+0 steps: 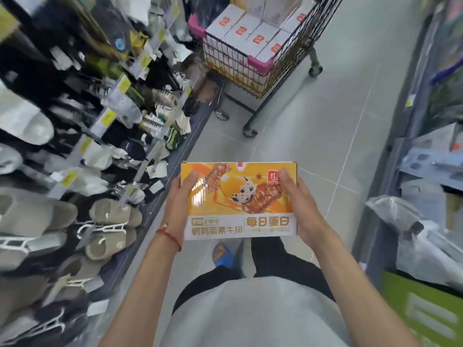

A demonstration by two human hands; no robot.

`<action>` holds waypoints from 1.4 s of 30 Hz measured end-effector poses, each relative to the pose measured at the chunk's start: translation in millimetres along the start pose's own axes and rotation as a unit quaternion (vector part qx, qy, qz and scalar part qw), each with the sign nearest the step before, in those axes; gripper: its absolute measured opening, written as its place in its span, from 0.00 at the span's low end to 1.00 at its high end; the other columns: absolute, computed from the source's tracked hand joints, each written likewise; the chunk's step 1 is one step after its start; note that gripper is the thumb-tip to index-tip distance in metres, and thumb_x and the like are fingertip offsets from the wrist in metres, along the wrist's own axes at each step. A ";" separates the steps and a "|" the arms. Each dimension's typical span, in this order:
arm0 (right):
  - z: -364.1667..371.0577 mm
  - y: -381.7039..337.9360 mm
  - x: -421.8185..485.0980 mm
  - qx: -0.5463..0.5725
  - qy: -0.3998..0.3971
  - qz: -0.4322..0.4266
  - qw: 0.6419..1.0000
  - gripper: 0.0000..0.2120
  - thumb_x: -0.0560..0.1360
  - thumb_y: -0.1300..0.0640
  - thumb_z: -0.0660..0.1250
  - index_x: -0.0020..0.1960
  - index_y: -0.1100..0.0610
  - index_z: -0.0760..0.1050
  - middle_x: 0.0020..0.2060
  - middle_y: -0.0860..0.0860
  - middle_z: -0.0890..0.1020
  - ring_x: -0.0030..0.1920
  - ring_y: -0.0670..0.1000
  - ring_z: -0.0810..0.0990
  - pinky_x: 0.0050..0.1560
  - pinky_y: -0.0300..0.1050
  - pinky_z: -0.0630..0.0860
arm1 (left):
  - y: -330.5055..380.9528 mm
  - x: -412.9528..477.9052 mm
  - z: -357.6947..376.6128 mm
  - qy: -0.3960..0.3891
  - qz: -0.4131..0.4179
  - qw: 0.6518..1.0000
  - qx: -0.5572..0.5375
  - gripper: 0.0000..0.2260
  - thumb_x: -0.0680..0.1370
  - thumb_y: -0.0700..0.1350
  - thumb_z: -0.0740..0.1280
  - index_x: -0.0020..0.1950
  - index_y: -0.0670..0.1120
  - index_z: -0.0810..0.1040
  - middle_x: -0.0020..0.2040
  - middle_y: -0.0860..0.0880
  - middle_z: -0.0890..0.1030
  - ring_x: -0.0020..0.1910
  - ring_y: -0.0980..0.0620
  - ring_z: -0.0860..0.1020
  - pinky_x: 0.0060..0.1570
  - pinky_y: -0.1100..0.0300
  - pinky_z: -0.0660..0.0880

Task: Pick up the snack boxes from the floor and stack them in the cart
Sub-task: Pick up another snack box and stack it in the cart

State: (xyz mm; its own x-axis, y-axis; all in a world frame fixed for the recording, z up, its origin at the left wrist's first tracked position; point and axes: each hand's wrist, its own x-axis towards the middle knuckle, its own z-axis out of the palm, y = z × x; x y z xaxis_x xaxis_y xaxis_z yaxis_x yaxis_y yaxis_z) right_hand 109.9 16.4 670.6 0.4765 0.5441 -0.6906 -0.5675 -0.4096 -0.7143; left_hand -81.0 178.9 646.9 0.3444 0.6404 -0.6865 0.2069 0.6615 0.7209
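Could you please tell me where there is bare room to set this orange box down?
Bare grey floor runs between the cart and the orange box you hold. The cart is crowded: white boxes fill it to the rim, leaving only their flat tops. Slipper racks crowd the left side.

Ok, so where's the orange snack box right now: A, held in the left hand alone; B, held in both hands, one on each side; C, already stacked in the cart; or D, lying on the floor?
B: the left hand and right hand each grip one side of the snack box, held up short of the cart.
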 end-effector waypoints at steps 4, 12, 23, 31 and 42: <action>-27.1 -39.9 42.4 0.028 0.017 0.003 0.999 0.22 0.81 0.38 0.63 0.71 0.46 0.70 0.56 0.50 0.87 0.52 0.55 0.88 0.55 0.59 0.84 | 29.9 54.4 49.0 -0.012 0.000 1.000 0.029 0.41 0.69 0.69 0.73 0.75 0.47 0.71 0.71 0.39 0.75 0.62 0.34 0.80 0.58 0.34 0.78; -92.8 -146.9 136.5 0.033 0.032 0.001 0.999 0.23 0.81 0.36 0.62 0.71 0.44 0.68 0.54 0.47 0.88 0.50 0.54 0.89 0.47 0.52 0.86 | 106.1 137.6 174.5 -0.028 0.004 0.999 0.025 0.44 0.69 0.68 0.75 0.77 0.48 0.66 0.71 0.39 0.75 0.58 0.36 0.83 0.54 0.35 0.80; -137.9 -302.6 267.0 0.031 0.054 -0.028 0.998 0.24 0.79 0.34 0.63 0.71 0.44 0.70 0.54 0.48 0.88 0.51 0.54 0.89 0.58 0.62 0.83 | 228.1 240.2 310.7 -0.052 0.068 0.996 0.032 0.29 0.77 0.59 0.71 0.70 0.42 0.72 0.59 0.39 0.83 0.53 0.37 0.84 0.54 0.36 0.81; -138.0 -408.2 355.9 0.032 0.051 -0.064 0.996 0.19 0.82 0.39 0.62 0.70 0.45 0.69 0.54 0.49 0.88 0.51 0.55 0.88 0.55 0.57 0.84 | 316.6 334.4 374.3 -0.084 0.074 0.994 0.005 0.36 0.74 0.60 0.73 0.73 0.39 0.69 0.59 0.37 0.82 0.54 0.33 0.83 0.56 0.31 0.78; -142.2 -514.0 451.1 -0.005 0.021 -0.090 0.996 0.19 0.82 0.40 0.63 0.69 0.46 0.71 0.54 0.49 0.88 0.53 0.53 0.88 0.57 0.56 0.83 | 394.5 387.7 435.0 -0.102 0.022 0.986 -0.132 0.28 0.79 0.64 0.60 0.65 0.44 0.80 0.61 0.38 0.83 0.58 0.38 0.83 0.55 0.40 0.81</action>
State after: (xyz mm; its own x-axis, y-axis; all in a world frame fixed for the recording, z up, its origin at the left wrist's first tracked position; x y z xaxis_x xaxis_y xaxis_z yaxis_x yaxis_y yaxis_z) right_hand 712.1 368.3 710.1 0.5970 0.5786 -0.5557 -0.4639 -0.3161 -0.8276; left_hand 532.5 518.4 706.5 0.5298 0.5969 -0.6025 -0.0494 0.7309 0.6807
